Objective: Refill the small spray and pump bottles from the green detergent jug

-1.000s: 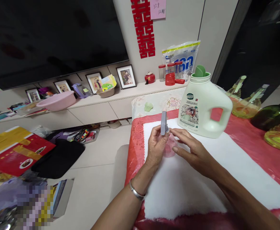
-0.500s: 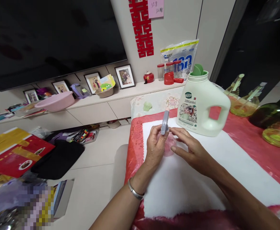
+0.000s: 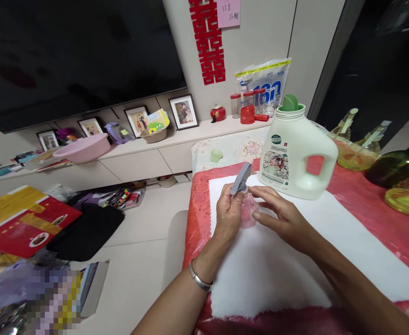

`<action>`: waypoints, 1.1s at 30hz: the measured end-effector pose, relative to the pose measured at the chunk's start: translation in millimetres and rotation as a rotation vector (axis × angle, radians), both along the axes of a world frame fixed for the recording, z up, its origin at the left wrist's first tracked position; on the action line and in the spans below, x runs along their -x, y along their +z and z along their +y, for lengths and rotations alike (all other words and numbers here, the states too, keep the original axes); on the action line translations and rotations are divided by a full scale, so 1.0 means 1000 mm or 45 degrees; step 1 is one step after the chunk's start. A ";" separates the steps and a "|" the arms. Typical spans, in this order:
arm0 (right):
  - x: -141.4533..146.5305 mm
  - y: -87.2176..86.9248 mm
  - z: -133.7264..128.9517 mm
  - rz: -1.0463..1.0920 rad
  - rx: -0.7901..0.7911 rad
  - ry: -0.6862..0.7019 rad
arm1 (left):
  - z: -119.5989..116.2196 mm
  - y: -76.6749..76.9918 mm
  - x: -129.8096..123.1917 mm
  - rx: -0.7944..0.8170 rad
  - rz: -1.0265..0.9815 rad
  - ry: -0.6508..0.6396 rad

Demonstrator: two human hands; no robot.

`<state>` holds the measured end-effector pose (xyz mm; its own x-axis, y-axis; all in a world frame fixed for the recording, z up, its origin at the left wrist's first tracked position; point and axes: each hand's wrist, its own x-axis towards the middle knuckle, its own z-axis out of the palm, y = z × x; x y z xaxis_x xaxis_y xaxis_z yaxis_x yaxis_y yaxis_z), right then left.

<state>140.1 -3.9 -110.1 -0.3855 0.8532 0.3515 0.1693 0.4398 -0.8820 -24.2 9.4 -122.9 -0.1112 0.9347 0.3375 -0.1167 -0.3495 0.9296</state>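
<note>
A small spray bottle [image 3: 248, 215] with a see-through pink body and a grey trigger head stands on a white cloth [image 3: 270, 274]. My left hand [image 3: 228, 211] is closed around its left side, with the thumb up by the neck under the grey head. On the other side, my right hand [image 3: 277, 211] has its fingers curved around the neck and its thumb at the body. Just behind on the right is a big pale green detergent jug [image 3: 304, 163] with a green piece in its mouth.
Several clear yellowish bottles [image 3: 360, 153] and a dark green bottle [image 3: 393, 165] stand on the red table cover [image 3: 375, 204] at right. A green lump [image 3: 216, 155] lies behind the cloth. Along the wall, a shelf [image 3: 199, 135] holds jars, frames and a pink basin [image 3: 84, 148].
The grey spray head has turned, so more of its side shows and its near end points further left. Both hands stay on the bottle. The view has shifted slightly.
</note>
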 end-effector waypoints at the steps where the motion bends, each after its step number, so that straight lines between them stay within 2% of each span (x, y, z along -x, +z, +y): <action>1: 0.000 0.000 0.001 0.017 0.009 0.001 | 0.000 -0.001 0.000 0.010 -0.012 -0.006; 13: 0.001 0.002 -0.003 0.095 0.064 -0.018 | -0.003 -0.002 -0.004 0.033 -0.172 -0.042; 22: 0.012 -0.002 -0.005 0.173 0.100 -0.130 | -0.001 0.001 -0.009 0.052 -0.221 -0.059; 29: 0.011 -0.008 -0.001 0.135 0.078 -0.148 | 0.000 -0.003 -0.007 0.027 -0.074 0.016; 33: 0.011 -0.010 -0.002 0.163 0.102 -0.142 | -0.004 0.002 -0.008 0.009 -0.051 -0.001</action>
<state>129.3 -5.8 -119.6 -0.2437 0.9154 0.3205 0.0971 0.3518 -0.9310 -16.7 5.1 -120.5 -0.1234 0.9372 0.3262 -0.1540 -0.3428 0.9267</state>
